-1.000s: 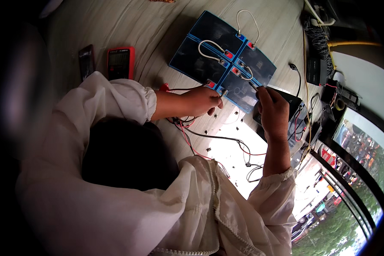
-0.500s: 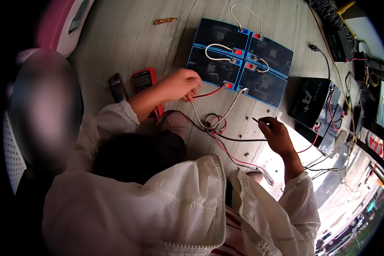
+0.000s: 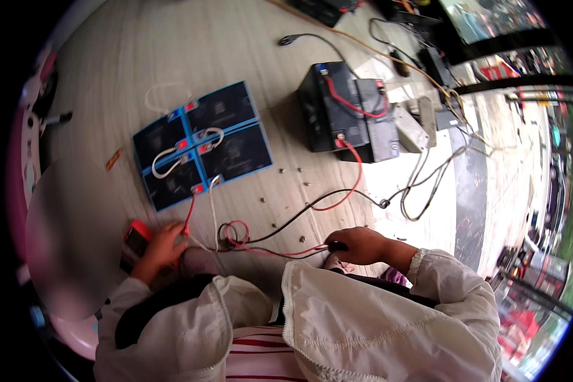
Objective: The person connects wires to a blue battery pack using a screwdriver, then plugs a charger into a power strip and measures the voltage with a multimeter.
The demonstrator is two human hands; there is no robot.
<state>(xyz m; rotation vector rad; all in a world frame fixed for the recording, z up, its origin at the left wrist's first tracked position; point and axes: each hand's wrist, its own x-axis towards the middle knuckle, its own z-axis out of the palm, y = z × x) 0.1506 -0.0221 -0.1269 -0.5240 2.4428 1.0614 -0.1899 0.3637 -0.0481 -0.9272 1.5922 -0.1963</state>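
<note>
Emerging from a gathered left sleeve [image 3: 128, 296], the left hand [image 3: 165, 247] is angled up and inward, with its fingers bent toward a red lead [image 3: 191, 210]. Whether the lead is pinched between them cannot be told. A red-edged meter [image 3: 137, 234], placed just beside the hand, is partly covered by it. The right hand [image 3: 358, 246] is extended leftward from the right sleeve [image 3: 452, 280], palm down, knuckles raised, with its fingers drawn together around the ends of paired leads [image 3: 285, 253]; what is gripped there is hidden.

Both sleeves are made of thin, crinkled, off-white fabric. Ahead and to the left, a battery block [image 3: 235, 149] is formed by four flat black rectangles edged in blue, linked by pale, rounded cable loops [image 3: 156, 167]. The red lead and a white lead [image 3: 212, 213] are joined to its near edge. To the right, two dark batteries [image 3: 334, 111] with smooth, boxy sides are bridged by a curved red cable. The pale floor [image 3: 102, 95] is finely streaked, and small metallic pieces [image 3: 302, 239] are scattered on it.
</note>
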